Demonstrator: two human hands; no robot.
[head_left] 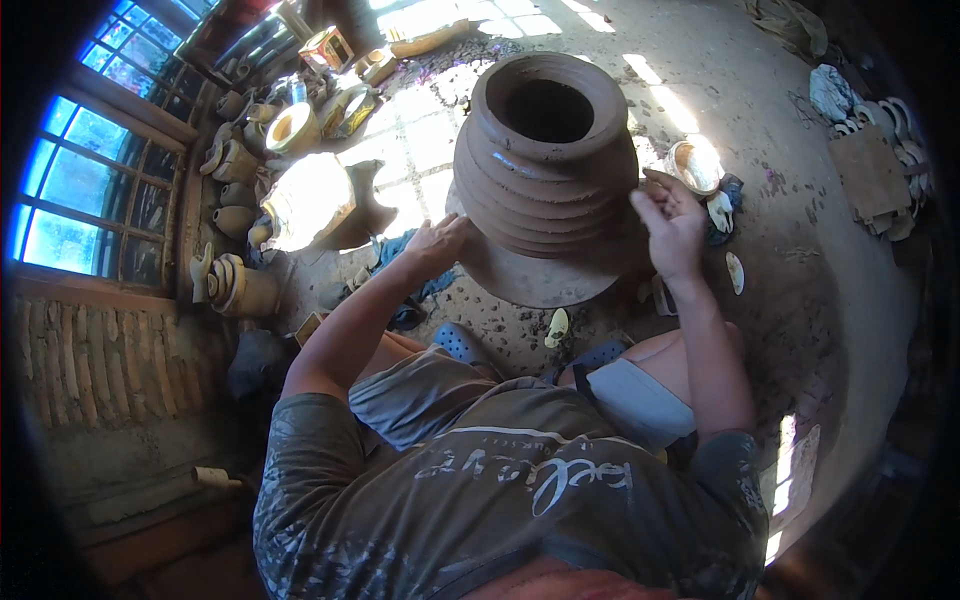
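Brown clay pot (pixel 545 195) stands between right hand (pixel 670 218), loosely spread, and left hand (pixel 436 246), back upward, its grip unclear.

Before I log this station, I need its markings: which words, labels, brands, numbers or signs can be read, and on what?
Dark shirt: pale lettering across the front; wording not copied here.
Red-and-yellow box: any print is too small and blurred to read.
Clay pot: no lettering visible.

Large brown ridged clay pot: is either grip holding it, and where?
Cannot be told: left grip and right grip flank the clay pot, contact unclear.
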